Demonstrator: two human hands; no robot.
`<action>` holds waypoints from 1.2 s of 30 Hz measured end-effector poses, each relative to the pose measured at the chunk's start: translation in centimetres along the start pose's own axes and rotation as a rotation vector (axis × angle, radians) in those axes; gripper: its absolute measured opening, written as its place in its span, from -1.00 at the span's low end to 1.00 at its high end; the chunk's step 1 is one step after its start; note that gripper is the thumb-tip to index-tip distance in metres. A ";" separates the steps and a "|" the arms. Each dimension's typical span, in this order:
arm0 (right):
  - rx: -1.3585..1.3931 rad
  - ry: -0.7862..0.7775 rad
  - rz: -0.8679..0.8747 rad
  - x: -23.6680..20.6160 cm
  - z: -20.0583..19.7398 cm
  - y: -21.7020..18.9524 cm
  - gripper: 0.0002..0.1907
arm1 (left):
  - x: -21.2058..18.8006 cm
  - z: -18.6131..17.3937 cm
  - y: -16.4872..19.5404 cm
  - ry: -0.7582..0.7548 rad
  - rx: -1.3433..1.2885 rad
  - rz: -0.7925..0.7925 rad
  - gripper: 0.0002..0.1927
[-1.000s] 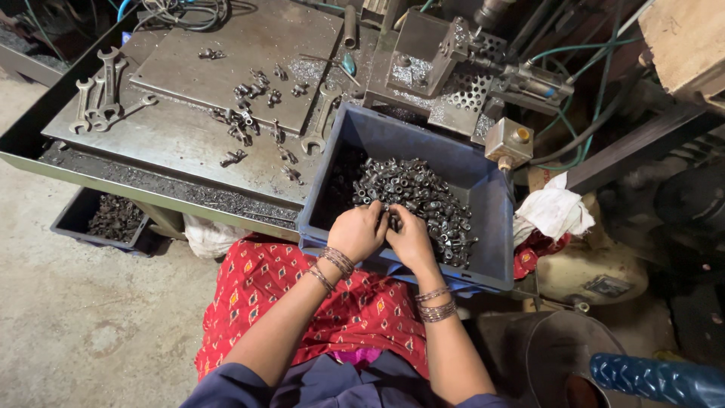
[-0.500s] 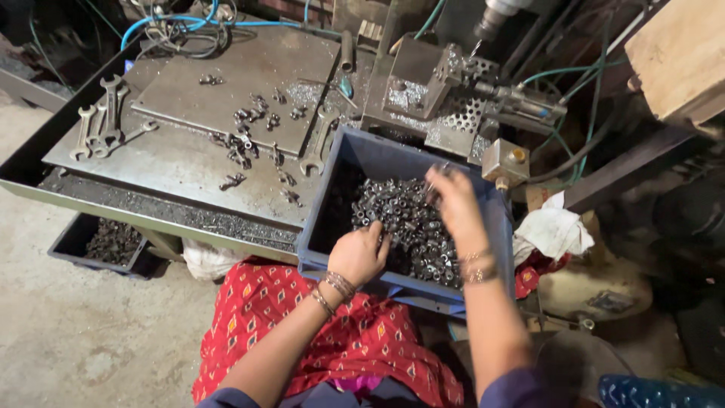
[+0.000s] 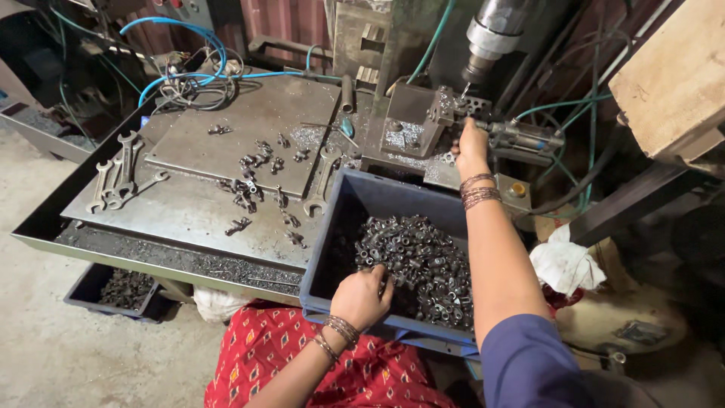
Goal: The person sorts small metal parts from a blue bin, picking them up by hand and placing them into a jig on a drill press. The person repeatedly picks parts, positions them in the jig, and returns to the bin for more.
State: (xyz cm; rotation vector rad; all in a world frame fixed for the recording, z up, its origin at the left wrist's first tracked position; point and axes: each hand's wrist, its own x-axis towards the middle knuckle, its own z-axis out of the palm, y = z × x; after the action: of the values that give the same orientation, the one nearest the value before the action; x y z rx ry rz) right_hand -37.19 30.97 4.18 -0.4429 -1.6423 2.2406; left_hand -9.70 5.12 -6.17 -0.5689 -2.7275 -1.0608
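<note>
The crate [image 3: 355, 219] at the near right edge of the steel table [image 3: 181, 219] is slate blue, filled with dark grey metal parts [image 3: 423, 264]. The same dull grey parts [image 3: 253, 193] dot the table's grey plate, and 4 silvery-grey spanners [image 3: 121, 174] lie at its left edge. Bright blue hoses [image 3: 185, 53] loop at the far edge. The lap cloth [image 3: 302, 363] is red with a small diamond print. The right sleeve [image 3: 529, 363] is navy. The rag [image 3: 566, 264] is white.
</note>
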 end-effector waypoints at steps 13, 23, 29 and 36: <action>-0.518 -0.370 0.063 -6.7 -9.1 0.2 -0.76 | 0.0 0.6 0.2 0.010 -0.011 0.002 -0.70; 0.075 -0.221 -0.338 -0.7 -4.9 1.4 -0.79 | -0.2 -0.1 0.3 0.017 -0.008 0.017 -0.72; -0.047 0.110 -0.525 0.1 -1.3 2.2 -0.75 | -0.5 -0.1 0.2 -0.012 0.006 -0.001 -0.72; -0.156 0.116 -0.344 -0.5 -0.6 2.4 -0.57 | -0.5 0.0 0.2 -0.004 0.000 -0.001 -0.72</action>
State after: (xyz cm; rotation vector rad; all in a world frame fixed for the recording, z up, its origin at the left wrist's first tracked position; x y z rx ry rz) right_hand -36.66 30.57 1.79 -0.2949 -1.6930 1.8146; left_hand -9.14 5.08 -6.19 -0.5710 -2.7317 -1.0613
